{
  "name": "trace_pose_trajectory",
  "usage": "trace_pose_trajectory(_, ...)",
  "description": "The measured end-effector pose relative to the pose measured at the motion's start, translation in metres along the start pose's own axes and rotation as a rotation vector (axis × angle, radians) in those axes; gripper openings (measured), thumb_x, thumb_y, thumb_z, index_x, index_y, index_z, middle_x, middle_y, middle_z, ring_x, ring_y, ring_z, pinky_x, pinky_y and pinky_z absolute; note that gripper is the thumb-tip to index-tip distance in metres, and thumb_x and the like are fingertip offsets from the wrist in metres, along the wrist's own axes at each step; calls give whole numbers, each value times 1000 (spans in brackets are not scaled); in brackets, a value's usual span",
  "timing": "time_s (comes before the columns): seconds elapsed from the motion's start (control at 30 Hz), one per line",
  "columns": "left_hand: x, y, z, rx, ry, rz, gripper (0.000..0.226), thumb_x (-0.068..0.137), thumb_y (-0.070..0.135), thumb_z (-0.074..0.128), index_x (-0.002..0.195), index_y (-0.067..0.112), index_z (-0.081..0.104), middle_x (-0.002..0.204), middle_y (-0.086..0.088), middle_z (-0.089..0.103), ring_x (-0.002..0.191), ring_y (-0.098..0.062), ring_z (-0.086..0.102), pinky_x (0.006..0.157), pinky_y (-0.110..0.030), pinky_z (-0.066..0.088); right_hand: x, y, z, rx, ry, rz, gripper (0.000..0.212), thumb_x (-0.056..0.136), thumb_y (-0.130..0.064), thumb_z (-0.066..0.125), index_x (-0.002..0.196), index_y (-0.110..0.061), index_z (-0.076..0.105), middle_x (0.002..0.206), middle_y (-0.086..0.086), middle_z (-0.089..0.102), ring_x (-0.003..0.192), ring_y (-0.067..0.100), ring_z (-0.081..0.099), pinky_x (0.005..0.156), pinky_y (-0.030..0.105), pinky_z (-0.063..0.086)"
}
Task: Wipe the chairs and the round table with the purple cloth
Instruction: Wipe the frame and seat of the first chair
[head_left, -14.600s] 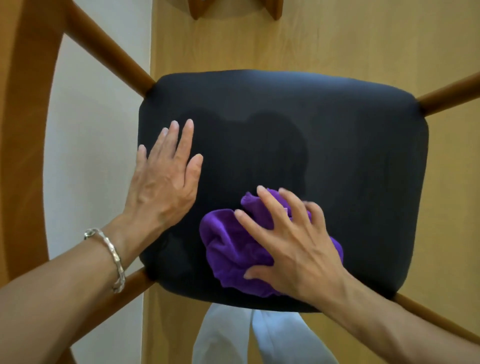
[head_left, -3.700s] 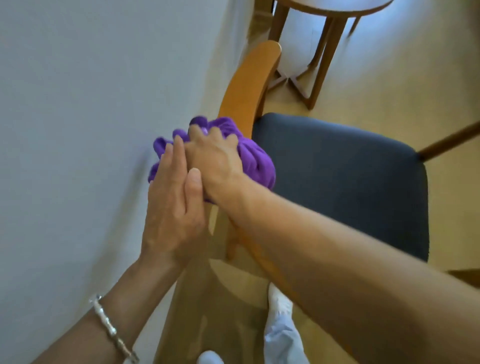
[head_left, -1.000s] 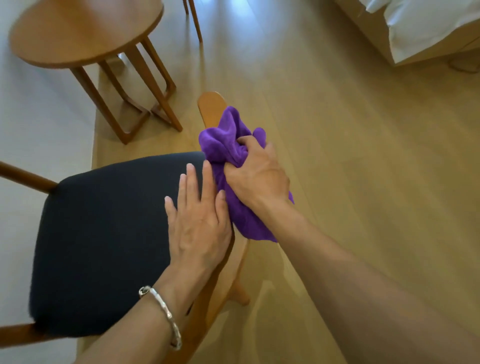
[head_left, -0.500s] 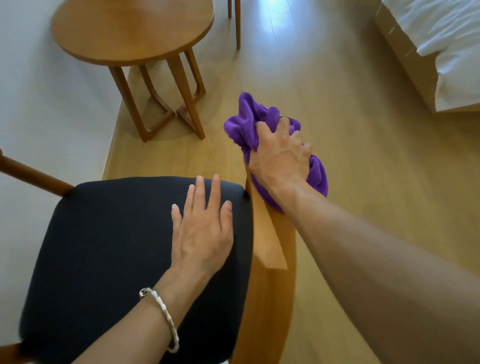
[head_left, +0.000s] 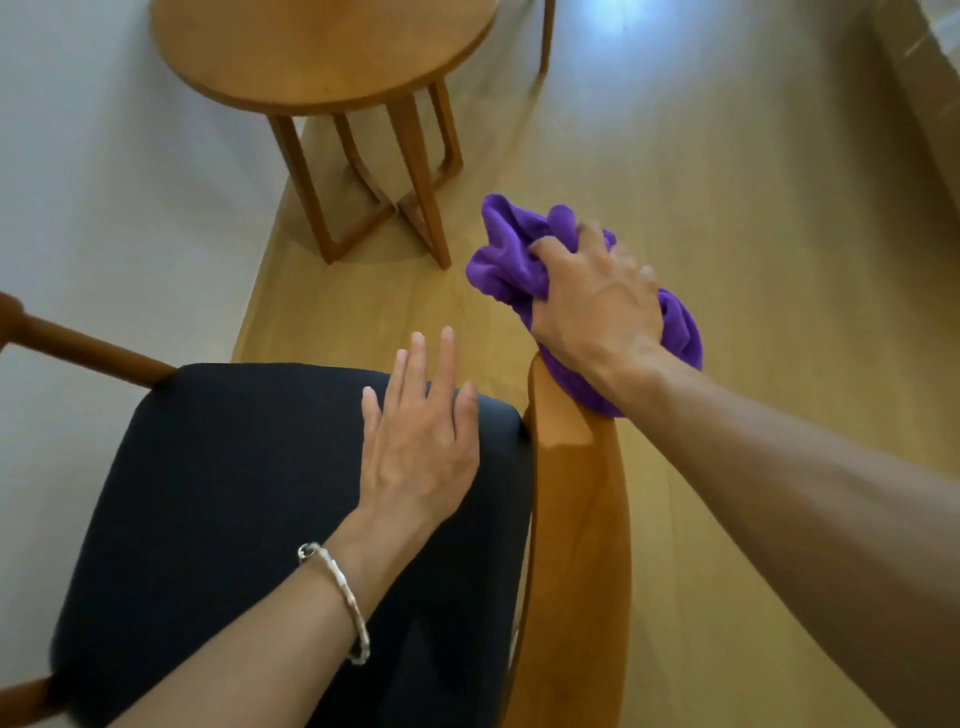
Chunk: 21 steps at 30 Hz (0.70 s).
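Since half a second ago the right hand (head_left: 592, 306) and its purple cloth (head_left: 511, 254) have edged a little to the right in the frame. The left hand (head_left: 421, 441) has slid up, so its fingertips now pass the seat's far edge.

Pale wooden floor (head_left: 727, 182) fills the right and centre of the frame, with a glare patch at the top. A plain white wall (head_left: 104, 182) covers the left side.

The chair (head_left: 576, 519) takes up the lower left and centre. Its dark upholstered seat (head_left: 234, 493) is bordered on the right by a curved wooden rail (head_left: 582, 597) that rises from the bottom edge to centre right.

The round table (head_left: 322, 47) stands at upper left beside the wall, its top cut off by the frame and its bent wooden legs on the floor beyond the seat. A single wooden leg (head_left: 545, 36) of some other piece of furniture shows at the top edge.

The purple cloth is bunched over the rail's upper tip at centre right. The right hand grips it from above, fingers curled into the folds, though they are blurred.

The left hand lies flat over the seat's upper right corner, fingers straight and slightly spread, holding nothing. A silver bracelet (head_left: 343, 597) circles its wrist
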<state>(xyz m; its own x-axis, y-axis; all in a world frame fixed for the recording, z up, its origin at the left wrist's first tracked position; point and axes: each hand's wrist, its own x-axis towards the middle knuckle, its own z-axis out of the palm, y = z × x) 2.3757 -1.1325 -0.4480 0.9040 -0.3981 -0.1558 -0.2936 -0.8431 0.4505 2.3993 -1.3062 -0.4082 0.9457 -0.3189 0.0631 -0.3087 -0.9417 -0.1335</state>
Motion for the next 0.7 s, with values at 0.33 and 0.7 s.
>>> trace_pose_trajectory(0.33,-8,-69,-6,8,-29,-182,59,94,45,10,149,30,-2,158,-1,4,145,-14,2,115,-49,4,38,-19,10,-193,-123,-203,35,87,-28,61,121,-20,55,119,15,46,100,41,52,80,48,42)
trace_pose_trajectory(0.7,-56,-246,-38,212,-136,-201,88,75,49,-17,145,10,19,158,-4,-6,145,-20,-9,111,-51,0,11,-147,150,236,-458,-10,35,91,-33,53,125,-25,53,129,15,43,113,40,50,95,39,40)
